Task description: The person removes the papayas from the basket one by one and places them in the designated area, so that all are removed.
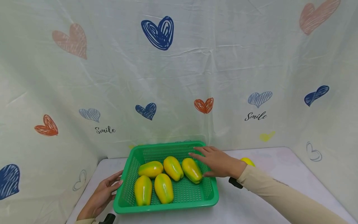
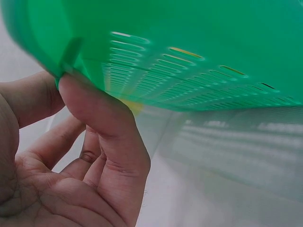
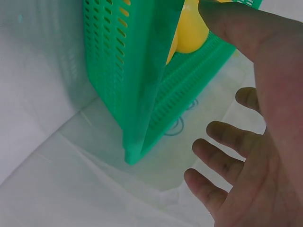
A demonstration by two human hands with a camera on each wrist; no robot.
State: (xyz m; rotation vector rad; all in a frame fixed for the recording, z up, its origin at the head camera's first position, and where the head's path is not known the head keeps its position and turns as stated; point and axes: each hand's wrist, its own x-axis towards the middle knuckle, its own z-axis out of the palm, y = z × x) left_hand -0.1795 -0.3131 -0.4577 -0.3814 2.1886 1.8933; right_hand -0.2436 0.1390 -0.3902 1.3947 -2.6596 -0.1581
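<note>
A green plastic basket (image 1: 193,204) with perforated walls stands on the table and holds several glossy, papaya-shaped yellow-green fruits (image 1: 163,188). At its left side my left hand (image 1: 101,194) pinches the rim between thumb and fingers; the left wrist view shows the thumb (image 2: 97,106) pressed against the green rim. My right hand (image 1: 216,161) is over the basket's right side, fingers spread and fairly straight, near the rightmost fruit (image 1: 191,170). In the right wrist view nothing lies in the grasp of this hand (image 3: 255,170), and the basket wall (image 3: 142,80) is beside it.
Behind my right wrist a yellow thing (image 1: 247,161) rests on the table, mostly hidden by the forearm. The white table (image 1: 279,168) meets a pale curtain (image 1: 179,77) printed with hearts, which rises close behind the basket and at both sides.
</note>
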